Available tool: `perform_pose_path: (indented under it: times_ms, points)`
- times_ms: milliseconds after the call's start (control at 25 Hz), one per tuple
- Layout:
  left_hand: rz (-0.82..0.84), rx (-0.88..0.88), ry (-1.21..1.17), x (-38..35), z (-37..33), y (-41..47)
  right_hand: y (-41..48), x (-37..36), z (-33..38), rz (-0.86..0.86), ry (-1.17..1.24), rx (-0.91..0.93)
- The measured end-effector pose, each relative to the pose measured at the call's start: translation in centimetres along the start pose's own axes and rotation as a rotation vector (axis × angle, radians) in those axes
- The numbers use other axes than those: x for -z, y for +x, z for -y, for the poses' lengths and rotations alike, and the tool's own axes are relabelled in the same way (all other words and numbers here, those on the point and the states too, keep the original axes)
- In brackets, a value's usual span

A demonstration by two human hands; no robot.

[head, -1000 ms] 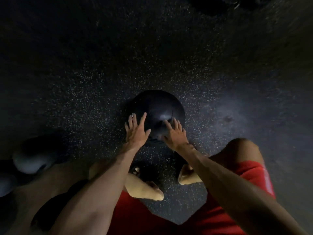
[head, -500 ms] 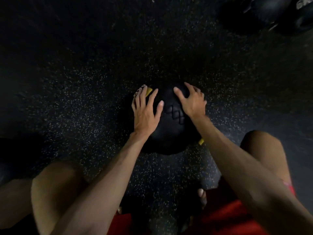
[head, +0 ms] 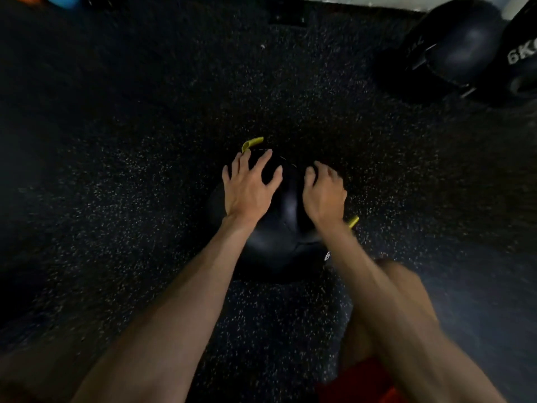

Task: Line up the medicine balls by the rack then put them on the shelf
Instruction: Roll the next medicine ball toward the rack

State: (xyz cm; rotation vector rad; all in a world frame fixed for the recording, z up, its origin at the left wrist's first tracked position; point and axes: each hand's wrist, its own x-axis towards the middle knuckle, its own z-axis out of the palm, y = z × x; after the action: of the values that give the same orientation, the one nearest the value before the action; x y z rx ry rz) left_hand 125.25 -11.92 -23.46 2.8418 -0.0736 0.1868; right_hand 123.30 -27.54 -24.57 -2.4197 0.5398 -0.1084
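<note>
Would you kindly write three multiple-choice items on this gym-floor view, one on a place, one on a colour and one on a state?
1. Where do the other dark medicine balls lie?
A. Upper right of the view
B. Between the person's knees
C. Lower left corner

2. What colour are the tabs sticking out from the ball under the hands?
A. White
B. Yellow
C. Red

3. How do the hands meet the ball?
A. Only the left touches it
B. Both hover well clear
C. Both rest on top of it

Answers:
1 A, the other medicine balls sit by the far wall at upper right.
2 B, the tabs are yellow.
3 C, the left hand and right hand lie spread on the ball.
</note>
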Motion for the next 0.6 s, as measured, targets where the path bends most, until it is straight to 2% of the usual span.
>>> perform_pose_path:
  times_ms: [160, 320, 480, 600]
  points:
    - [0.023, 0.061, -0.056, -0.5, -1.6, 4.6, -2.4, -1.2, 0.4, -0.171, -0.143, 0.066]
    - [-0.082, -0.013, -0.216, -0.6, 0.0, 1.9, -0.2, -1.8, 0.6, -0.268, -0.146, 0.05]
    - [-0.148, -0.114, -0.229, -1.8, 1.9, -3.3, 3.9, -2.3, 1.1, -0.281, -0.066, 0.014]
    - [-0.142, -0.115, -0.169, -2.6, 1.3, 0.5, 8.5, -1.6, 1.3, -0.215, 0.017, -0.052]
